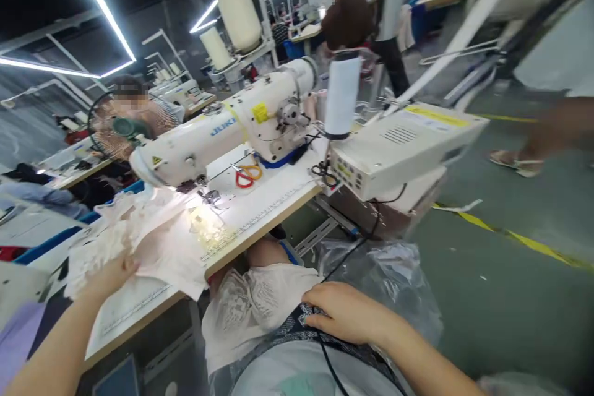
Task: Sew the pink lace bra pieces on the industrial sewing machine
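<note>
One left hand (106,275) gripping pale cloth (169,247) near a white sewing machine (204,130), one right hand (346,310) loosely spread, resting on the lap (291,324)

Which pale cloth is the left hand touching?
The ruffled, pinkish-white cloth on the white sewing table; the other, white lace-patterned cloth lies across the lap.

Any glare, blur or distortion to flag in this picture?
Head view: glare blooms on the worktop beneath the sewing machine, beside the pale fabric; ceiling lights blow out against the dark upper left; another person's leg near the right edge is smeared; the left hand looks soft; the scene leans, with stretching towards the edges.
</note>
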The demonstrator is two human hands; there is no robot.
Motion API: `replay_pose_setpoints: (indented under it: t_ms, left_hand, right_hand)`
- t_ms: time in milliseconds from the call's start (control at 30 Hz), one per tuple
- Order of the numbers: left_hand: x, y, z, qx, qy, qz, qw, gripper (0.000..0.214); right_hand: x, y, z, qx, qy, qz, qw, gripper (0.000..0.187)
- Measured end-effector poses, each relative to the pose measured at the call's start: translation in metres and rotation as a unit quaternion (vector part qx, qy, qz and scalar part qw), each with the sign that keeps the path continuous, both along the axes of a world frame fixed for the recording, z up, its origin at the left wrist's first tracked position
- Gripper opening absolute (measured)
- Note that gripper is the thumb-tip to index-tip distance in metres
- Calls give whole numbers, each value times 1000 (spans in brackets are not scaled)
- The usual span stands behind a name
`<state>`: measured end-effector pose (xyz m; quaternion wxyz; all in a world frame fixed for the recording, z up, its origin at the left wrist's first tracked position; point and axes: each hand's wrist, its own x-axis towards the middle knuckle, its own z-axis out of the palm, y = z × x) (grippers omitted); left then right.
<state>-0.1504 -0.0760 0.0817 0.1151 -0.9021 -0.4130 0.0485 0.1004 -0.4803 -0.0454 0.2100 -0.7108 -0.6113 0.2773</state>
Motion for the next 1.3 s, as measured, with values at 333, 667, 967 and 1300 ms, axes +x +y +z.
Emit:
replay_pose_setpoints:
  t_ms: [333,667,967,1300]
  left_hand:
    - [-18,-41,-4,-140,-227,114,957,13]
    - [-22,-45,6,-494,-365,140,777,18]
    - [-16,-15,-10,-670,-359,174,626,31]
    - [16,38,19,-202,-78,141,966,7]
  right_hand:
    - [-52,121,1,268,-80,35,960,43]
    - [-38,182,66,132,12,93,987,16]
    - [6,231,86,-58,114,172,977,40]
    - [-35,303,66,49,-286,22,957,22]
